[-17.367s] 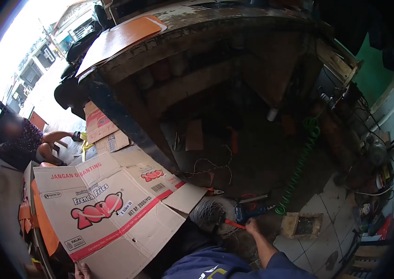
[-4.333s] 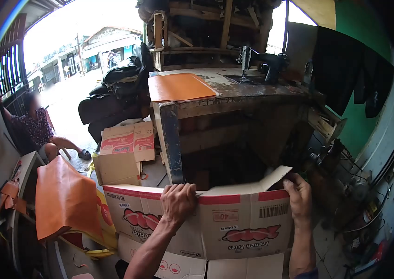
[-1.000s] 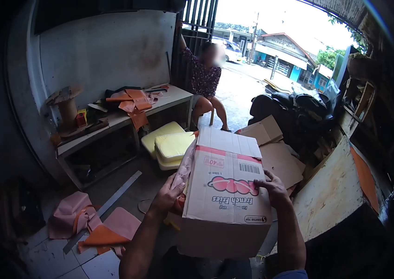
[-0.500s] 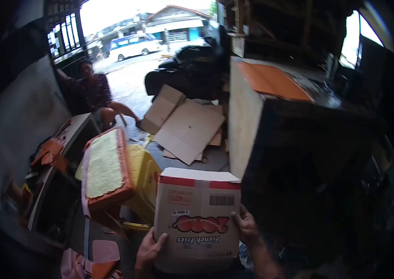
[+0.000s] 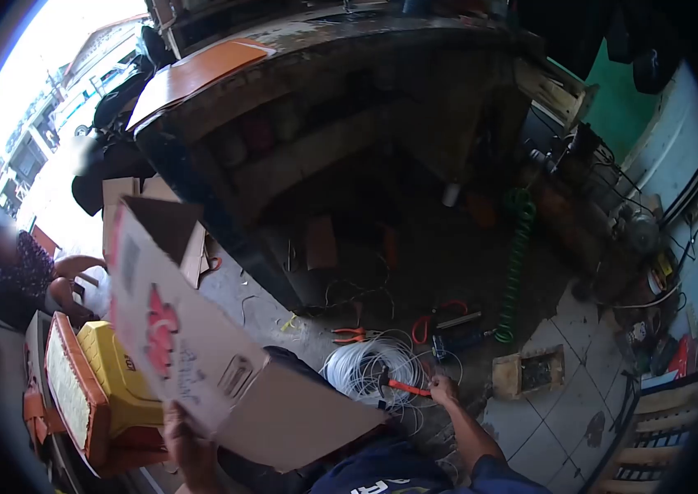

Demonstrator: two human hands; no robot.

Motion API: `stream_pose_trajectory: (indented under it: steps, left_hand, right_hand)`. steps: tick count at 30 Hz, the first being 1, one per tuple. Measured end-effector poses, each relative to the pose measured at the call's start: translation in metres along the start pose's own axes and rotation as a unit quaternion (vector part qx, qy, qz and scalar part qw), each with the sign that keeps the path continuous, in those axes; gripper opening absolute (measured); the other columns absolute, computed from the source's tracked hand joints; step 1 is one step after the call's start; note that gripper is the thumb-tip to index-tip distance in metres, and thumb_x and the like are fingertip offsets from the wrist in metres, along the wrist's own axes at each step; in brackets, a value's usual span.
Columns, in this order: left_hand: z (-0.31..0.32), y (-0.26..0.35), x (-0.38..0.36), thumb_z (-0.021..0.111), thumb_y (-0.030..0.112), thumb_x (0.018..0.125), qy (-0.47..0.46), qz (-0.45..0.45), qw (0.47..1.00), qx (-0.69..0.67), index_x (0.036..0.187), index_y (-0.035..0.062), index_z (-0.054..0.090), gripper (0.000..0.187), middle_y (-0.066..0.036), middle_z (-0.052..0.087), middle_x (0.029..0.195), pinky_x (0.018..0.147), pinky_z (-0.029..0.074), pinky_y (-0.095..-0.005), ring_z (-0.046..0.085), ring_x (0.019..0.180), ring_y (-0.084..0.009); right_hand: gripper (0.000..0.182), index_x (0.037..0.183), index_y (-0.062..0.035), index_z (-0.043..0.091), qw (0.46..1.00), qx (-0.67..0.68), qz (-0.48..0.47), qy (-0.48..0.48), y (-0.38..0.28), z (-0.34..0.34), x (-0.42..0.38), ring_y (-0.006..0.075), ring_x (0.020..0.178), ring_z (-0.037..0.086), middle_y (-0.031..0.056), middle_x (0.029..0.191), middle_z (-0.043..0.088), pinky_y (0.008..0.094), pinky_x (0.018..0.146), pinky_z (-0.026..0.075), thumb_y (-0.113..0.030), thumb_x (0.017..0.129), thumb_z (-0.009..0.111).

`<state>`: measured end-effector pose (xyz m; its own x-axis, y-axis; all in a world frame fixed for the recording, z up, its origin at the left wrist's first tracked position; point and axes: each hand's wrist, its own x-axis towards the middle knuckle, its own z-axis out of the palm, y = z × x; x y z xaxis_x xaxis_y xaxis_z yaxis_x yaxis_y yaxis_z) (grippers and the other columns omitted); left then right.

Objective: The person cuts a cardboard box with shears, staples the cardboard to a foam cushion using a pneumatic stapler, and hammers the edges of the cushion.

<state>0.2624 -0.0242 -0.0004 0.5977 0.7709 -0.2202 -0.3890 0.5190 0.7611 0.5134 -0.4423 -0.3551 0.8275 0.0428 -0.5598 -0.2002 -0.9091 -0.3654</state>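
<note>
While left hand [image 5: 180,440] grips red-printed carton [image 5: 200,346], lettering blurred

Dark blue shirt; bare forearms

Matt cardboard box [image 5: 192,346], glossy white wire coil [image 5: 369,366], scuffed wooden workbench [image 5: 299,90].

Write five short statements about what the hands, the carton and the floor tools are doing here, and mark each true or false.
1. The left hand grips the cardboard carton. True.
2. The right hand rests on the green coiled hose. False: it holds an orange-handled tool.
3. A coil of white cord lies on the floor. True.
4. The carton's flaps are taped shut. False: they stand open.
5. Orange-handled pliers lie beyond the cord. True.
</note>
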Motion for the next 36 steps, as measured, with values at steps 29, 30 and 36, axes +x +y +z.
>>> stream_pose_trajectory:
  steps: [29,30,36]
  left_hand:
    - [0.012,0.038,-0.058,0.073,0.016,0.088,0.101,-0.074,0.845,0.519,0.116,-0.0012,0.068,0.033,-0.007,0.071,0.1,0.081,0.052,-0.0285,0.066,0.089,-0.0145]
    - [0.038,0.066,-0.063,0.069,0.012,0.09,0.054,-0.017,0.834,0.549,0.115,-0.0034,0.067,0.029,-0.008,0.071,0.1,0.08,0.053,-0.0287,0.067,0.088,-0.0151]
    - [0.111,0.046,-0.079,0.063,0.002,0.074,-0.069,-0.006,0.436,0.897,0.147,-0.004,0.039,0.077,-0.025,0.06,0.104,0.076,0.055,-0.0476,0.065,0.084,-0.0443]
  right_hand:
    - [0.064,0.122,-0.0051,0.063,0.949,-0.176,-0.181,0.192,-0.125,-0.058,0.154,0.0401,0.116,0.063,0.0223,0.122,0.065,0.0476,0.097,0.052,-0.036,0.07,0.083]
    - [0.06,0.12,-0.0039,0.063,0.935,-0.111,-0.215,0.26,-0.123,-0.047,0.159,0.041,0.113,0.063,0.0225,0.119,0.066,0.0484,0.094,0.052,-0.036,0.073,0.081]
    - [0.049,0.117,-0.0013,0.061,0.897,0.149,-0.298,0.289,-0.12,-0.043,0.152,0.0405,0.104,0.066,0.0241,0.116,0.065,0.0455,0.087,0.051,-0.029,0.081,0.078]
